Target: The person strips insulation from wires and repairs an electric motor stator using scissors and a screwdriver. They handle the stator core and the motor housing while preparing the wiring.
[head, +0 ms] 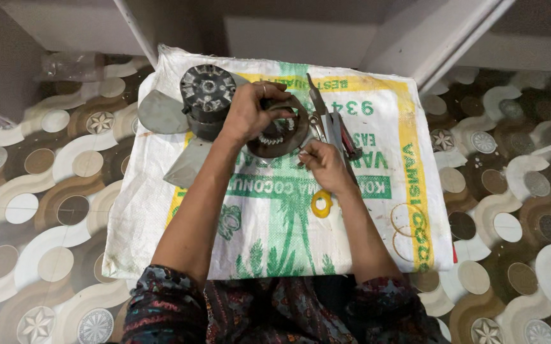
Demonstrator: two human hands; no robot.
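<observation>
Head view: tools (334, 127) beside fan motor (208, 95)

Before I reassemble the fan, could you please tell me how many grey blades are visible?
2: one blade lies left of the motor, another blade below it beside the left forearm. Others may be hidden under the motor.

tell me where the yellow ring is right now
In the head view the yellow ring lies on the white woven sack, just under the right hand and wrist, below the round metal part.
</observation>
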